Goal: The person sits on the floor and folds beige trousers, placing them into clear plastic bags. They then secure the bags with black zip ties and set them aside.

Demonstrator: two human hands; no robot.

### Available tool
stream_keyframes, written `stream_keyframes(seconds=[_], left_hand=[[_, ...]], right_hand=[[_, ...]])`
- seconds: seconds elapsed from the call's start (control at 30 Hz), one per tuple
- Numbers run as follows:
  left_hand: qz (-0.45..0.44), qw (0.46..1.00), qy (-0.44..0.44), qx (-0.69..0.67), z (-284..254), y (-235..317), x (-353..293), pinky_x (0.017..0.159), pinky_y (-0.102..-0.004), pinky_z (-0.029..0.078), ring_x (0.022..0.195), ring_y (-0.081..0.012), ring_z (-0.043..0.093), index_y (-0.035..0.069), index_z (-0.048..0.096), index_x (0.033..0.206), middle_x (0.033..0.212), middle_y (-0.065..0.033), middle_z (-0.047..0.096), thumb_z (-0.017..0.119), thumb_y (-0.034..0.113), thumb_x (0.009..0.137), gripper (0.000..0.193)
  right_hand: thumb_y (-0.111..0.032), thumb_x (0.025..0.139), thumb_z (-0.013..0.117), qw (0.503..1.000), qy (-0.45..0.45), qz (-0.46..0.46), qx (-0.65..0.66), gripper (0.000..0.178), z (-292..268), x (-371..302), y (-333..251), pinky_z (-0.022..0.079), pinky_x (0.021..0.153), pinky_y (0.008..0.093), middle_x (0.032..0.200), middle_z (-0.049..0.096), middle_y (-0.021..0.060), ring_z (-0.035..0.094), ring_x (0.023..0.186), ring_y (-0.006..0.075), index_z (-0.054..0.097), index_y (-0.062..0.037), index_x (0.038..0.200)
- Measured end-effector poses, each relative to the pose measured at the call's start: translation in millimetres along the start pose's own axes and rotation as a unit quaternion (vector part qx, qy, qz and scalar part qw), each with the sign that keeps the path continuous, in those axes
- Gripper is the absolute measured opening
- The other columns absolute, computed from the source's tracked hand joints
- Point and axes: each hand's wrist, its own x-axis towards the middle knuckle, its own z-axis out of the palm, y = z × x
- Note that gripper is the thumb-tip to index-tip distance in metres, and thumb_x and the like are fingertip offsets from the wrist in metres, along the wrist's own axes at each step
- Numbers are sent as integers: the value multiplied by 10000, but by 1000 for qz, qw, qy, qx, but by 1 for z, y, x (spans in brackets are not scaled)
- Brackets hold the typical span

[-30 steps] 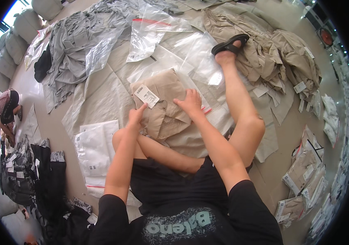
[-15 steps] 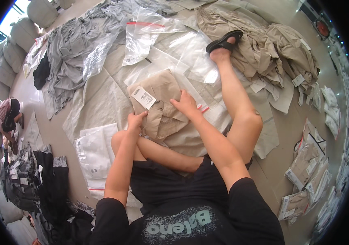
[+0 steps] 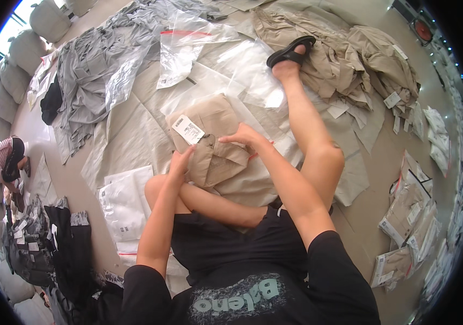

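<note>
A folded beige garment (image 3: 218, 116), which looks like trousers, lies in front of my crossed leg. A white paper tag (image 3: 188, 129) rests on its upper left part, by a small dark cord. My left hand (image 3: 180, 162) grips the garment's lower left edge, thumb on top and fingers partly hidden. Over the right side reaches my right hand (image 3: 245, 135), thumb stretched out and apart from the fingers, touching the cloth. Beneath the garment lies a clear plastic bag (image 3: 258, 129) with a red strip.
Clear bags (image 3: 180, 59) lie beyond the garment. Grey clothes (image 3: 88, 67) are heaped far left, beige clothes (image 3: 334, 59) far right beside my sandalled foot. White packets (image 3: 127, 203) lie left, bagged beige garments (image 3: 405, 216) right. Another person (image 3: 10, 160) bends over at the far left.
My right hand has moved inward from the garment's right edge, its thumb now reaching farther over the cloth. The left hand keeps its hold. The whole view has shifted slightly.
</note>
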Motion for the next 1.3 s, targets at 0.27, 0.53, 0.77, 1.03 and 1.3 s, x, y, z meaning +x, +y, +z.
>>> stream_keyframes(seconds=[0.27, 0.53, 0.77, 1.03, 1.3], left_hand=[[234, 904, 151, 324, 26, -29, 10, 971, -522, 557, 1068, -488, 714, -130, 525, 1279, 1100, -358, 721, 785, 289, 853, 651], [219, 890, 149, 372, 66, -19, -2, 936, -548, 576, 1018, -500, 726, -171, 510, 1260, 1052, -358, 731, 748, 290, 889, 638], [260, 925, -40, 273, 76, 19, -53, 1008, -525, 549, 1167, -514, 679, -171, 476, 1382, 1195, -364, 700, 741, 312, 834, 777], [365, 881, -187, 234, 62, -19, -39, 1188, -479, 418, 1422, -448, 520, -117, 375, 1566, 1492, -351, 548, 795, 294, 827, 944], [267, 823, -118, 487, -36, -22, -38, 782, -446, 598, 819, -360, 750, 35, 807, 964, 887, -185, 780, 763, 209, 860, 208]], right_hand=[[-300, 636, 936, 979, 159, 23, -125, 590, 44, -17, -27, 596, 928, 468, 1019, 782, 245, 759, 986, 417, 757, 56, 1070], [-461, 715, 896, 974, 215, -20, 61, 1132, 82, -7, -33, 366, 1251, 479, 1575, 379, 443, 400, 1506, 498, 395, 189, 1496], [-770, 531, 954, 991, 115, -19, 69, 1728, 83, -8, -39, 310, 1297, 441, 1684, 188, 397, 267, 1588, 461, 26, 203, 1615], [-283, 653, 959, 982, 185, 15, -25, 853, 67, -6, -49, 583, 970, 398, 1205, 769, 217, 742, 1135, 307, 644, 54, 1370], [-382, 699, 967, 988, 137, -52, 38, 631, -43, -29, -65, 589, 894, 373, 1069, 816, 158, 775, 1004, 244, 796, -23, 1189]])
